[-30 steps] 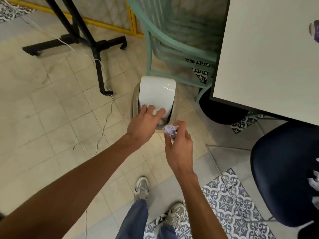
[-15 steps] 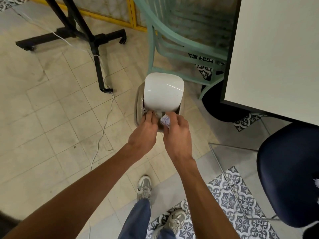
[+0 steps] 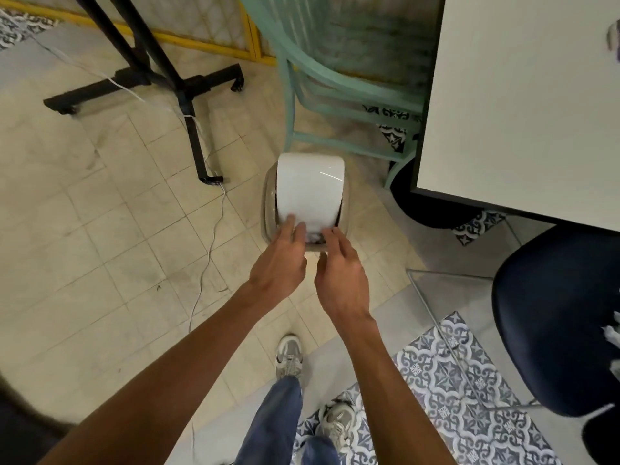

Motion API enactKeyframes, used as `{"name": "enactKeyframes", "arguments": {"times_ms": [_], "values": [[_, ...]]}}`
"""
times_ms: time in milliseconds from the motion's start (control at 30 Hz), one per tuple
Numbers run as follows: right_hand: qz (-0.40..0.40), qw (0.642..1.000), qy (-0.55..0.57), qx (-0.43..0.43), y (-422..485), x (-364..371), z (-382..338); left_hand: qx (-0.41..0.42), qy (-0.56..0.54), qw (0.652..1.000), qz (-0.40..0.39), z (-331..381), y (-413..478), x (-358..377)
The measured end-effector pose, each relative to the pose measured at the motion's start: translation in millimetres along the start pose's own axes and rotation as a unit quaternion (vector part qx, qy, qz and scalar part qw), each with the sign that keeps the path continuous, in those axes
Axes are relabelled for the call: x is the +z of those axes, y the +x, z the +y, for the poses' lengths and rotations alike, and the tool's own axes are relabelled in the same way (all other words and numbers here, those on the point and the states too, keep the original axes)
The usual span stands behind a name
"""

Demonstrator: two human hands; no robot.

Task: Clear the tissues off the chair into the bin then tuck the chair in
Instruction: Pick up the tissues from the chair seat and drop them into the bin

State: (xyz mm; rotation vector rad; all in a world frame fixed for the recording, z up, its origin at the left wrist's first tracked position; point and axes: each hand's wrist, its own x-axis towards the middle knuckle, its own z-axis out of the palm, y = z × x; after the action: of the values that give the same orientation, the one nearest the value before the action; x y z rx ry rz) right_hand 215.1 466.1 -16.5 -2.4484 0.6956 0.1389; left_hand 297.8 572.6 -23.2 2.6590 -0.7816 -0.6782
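On the tiled floor [image 3: 100,229], head view: the bin [image 3: 268,209] stands near the table [image 3: 520,95] corner, with open tiles to its left. The left hand [image 3: 278,263] presses straight fingers on the swing lid [image 3: 310,189] edge. The right hand [image 3: 340,273] hovers beside it, fingers relaxed, holding nothing. One tissue [image 3: 313,236] lies in the opening. More tissues [image 3: 612,333] rest on the dark chair [image 3: 553,313].

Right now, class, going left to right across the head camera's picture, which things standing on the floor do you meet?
Black stand → bin → dark blue chair
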Motion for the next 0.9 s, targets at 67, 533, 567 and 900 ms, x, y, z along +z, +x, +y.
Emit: {"name": "enactKeyframes", "arguments": {"times_ms": [67,533,567,900], "values": [[0.025,1.000,0.001,0.008,-15.0,-16.0,11.5,-0.006,0.013,1.000,0.004,11.1,-7.6,-9.7],[0.181,0.970,0.034,0.156,-135.9,-216.1,158.4,0.105,-0.012,0.994,0.006,250.1,-61.2,-66.3],[0.192,0.966,0.037,0.169,-147.2,-236.2,173.4,0.117,-0.013,0.993,0.004,278.7,-63.8,-64.8],[0.246,0.932,0.058,0.259,-209.1,-344.3,290.6,0.205,-0.016,0.977,-0.060,467.6,-75.4,-25.9]]}}
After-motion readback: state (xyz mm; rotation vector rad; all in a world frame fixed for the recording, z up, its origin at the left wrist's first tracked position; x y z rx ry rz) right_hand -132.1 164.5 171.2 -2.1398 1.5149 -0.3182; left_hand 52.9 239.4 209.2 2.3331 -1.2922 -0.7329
